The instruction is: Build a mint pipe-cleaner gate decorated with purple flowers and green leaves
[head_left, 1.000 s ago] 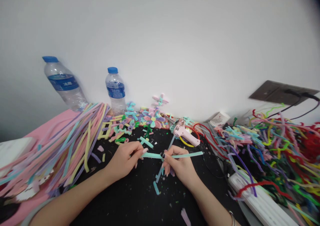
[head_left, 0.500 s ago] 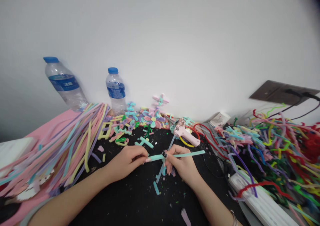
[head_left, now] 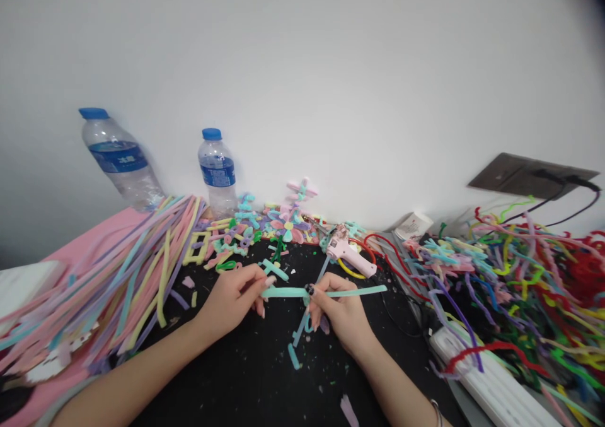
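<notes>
A mint-green pipe cleaner (head_left: 286,292) stretches level between my hands over the black work surface (head_left: 227,376). My left hand (head_left: 236,298) pinches its left end between thumb and fingers. Near its middle, my right hand (head_left: 338,307) grips it between thumb and forefinger, and the free end sticks out to the right. Below the right fingers hang small blue and purple pieces, partly hidden by the hand. A bluish glue stick (head_left: 302,329) runs slantwise behind the right hand, beneath the pink glue gun (head_left: 352,257). Cut mint pieces (head_left: 275,269) lie just beyond the left hand.
Long pastel pipe cleaners (head_left: 142,263) pile up at left, near two plastic bottles (head_left: 217,171) by the wall. Finished flower shapes (head_left: 288,225) line the back. At right are tangled colourful pipe cleaners (head_left: 510,288), a white power strip (head_left: 491,376) and a wall socket (head_left: 524,175).
My left hand has shifted left and slightly up along the pipe cleaner, so a longer stretch shows between the hands. My right hand keeps its hold almost in place.
</notes>
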Action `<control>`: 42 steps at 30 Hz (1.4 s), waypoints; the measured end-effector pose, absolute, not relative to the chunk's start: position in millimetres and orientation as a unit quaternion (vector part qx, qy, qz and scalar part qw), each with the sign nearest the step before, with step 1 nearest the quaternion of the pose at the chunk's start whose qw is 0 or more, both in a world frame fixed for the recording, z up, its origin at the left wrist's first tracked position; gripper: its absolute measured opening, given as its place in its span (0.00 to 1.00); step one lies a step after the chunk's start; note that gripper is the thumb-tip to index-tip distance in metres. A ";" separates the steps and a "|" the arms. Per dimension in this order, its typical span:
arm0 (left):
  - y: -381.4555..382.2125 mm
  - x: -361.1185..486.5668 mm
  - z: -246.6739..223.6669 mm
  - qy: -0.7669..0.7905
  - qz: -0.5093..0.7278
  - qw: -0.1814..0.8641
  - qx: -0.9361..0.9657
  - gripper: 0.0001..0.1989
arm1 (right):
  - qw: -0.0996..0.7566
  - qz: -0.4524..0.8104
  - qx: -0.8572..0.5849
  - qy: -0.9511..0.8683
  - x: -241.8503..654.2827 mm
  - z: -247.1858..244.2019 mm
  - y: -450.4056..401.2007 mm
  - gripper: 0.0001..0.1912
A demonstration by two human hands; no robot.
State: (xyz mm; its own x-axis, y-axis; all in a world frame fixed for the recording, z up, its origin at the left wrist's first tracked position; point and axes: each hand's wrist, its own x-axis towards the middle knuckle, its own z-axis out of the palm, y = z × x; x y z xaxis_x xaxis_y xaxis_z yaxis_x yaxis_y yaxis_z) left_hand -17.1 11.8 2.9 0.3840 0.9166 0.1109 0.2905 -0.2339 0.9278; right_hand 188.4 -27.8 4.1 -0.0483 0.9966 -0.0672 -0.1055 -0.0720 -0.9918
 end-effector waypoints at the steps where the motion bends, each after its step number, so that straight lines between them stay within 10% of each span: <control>1: 12.4 -16.5 2.9 0.431 0.376 0.479 0.666 0.14 | 0.522 0.545 -0.476 -0.452 188.9 2.9 -27.4 0.15; 6: 9.9 -8.6 -1.9 0.397 0.394 0.621 0.548 0.13 | 0.587 0.531 -0.461 -0.402 185.3 -1.9 -27.9 0.12; 19: 8.2 -6.6 -1.8 0.415 0.457 0.680 0.395 0.13 | 0.429 0.446 -0.477 -0.624 170.4 -5.7 -41.4 0.08; 42: 7.6 -5.2 2.7 0.448 0.344 0.578 0.590 0.19 | 0.428 0.364 -0.530 -0.635 181.8 2.3 -38.4 0.07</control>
